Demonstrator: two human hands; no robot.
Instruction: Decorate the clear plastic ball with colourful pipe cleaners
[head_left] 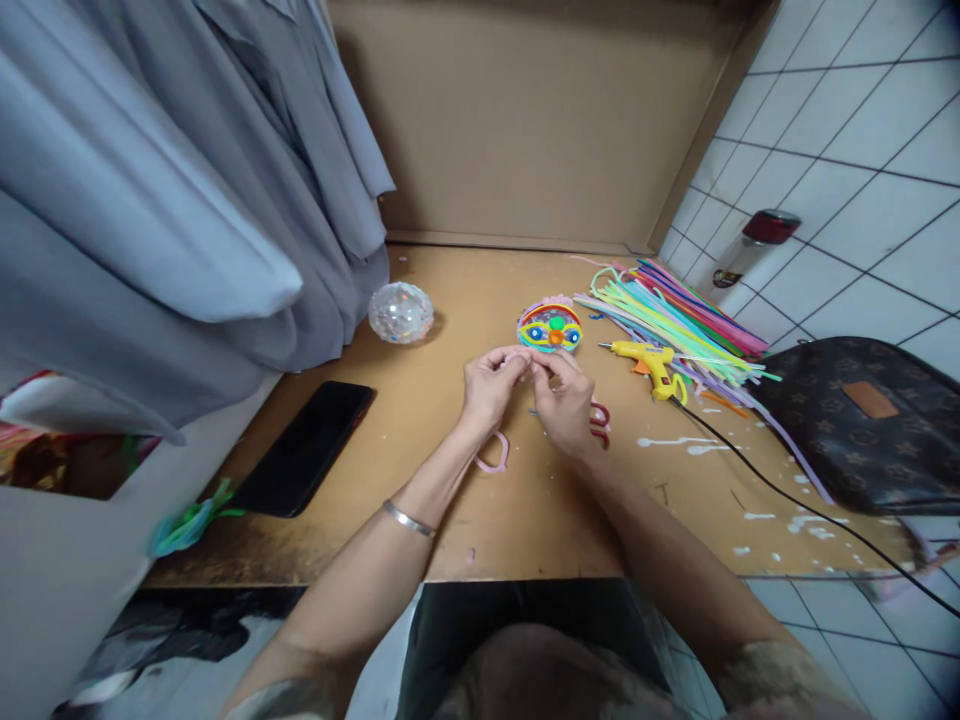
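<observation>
Both hands meet over the middle of the table, fingertips touching. My left hand (493, 383) pinches something small and pinkish, too small to make out. My right hand (562, 395) is closed at the same spot, its thumb and fingers pressed together. Just beyond them sits a round, colourful decorated piece (550, 326) with blue, green and orange dots. A pink loop (493, 455) lies below my left wrist. Red-handled scissors (600, 425) show partly from under my right hand. To the right lies a yellow glue gun (652, 367).
Coloured pipe cleaners (675, 315) lie at the back right, near a brown bag (862, 425) and a bottle (754, 245). A clear ball (401, 312) and black phone (307, 448) are on the left, beside a grey curtain (225, 180). A black cord (787, 490) crosses the right side.
</observation>
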